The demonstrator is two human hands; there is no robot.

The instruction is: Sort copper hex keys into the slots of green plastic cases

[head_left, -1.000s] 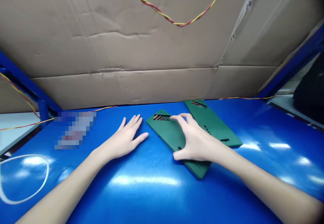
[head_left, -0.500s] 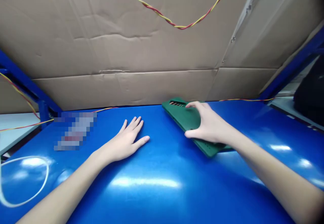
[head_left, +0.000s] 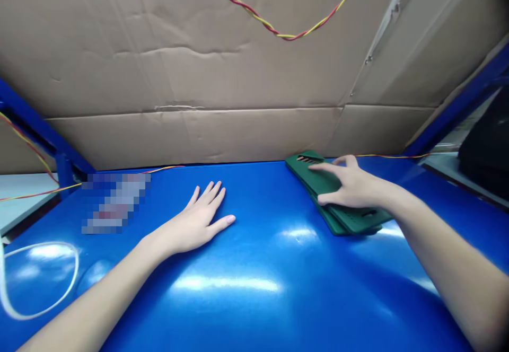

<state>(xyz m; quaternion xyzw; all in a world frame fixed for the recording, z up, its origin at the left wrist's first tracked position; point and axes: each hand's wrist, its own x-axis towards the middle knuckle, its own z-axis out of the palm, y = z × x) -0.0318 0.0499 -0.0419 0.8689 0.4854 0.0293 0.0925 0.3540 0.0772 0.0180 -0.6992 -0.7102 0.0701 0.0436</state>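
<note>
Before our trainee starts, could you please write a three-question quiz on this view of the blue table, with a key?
1. Which is the right hand nearest to?
A) the white loop
B) the green slotted panels
C) the blue frame on the left side
2. True or false: the left hand lies with its fingers spread over the blue tabletop.
3. Fill in the blank: the twisted wire hanging in front of the cardboard has one red strand and one ____ strand.

Key: 1. B; 2. True; 3. yellow.
</note>
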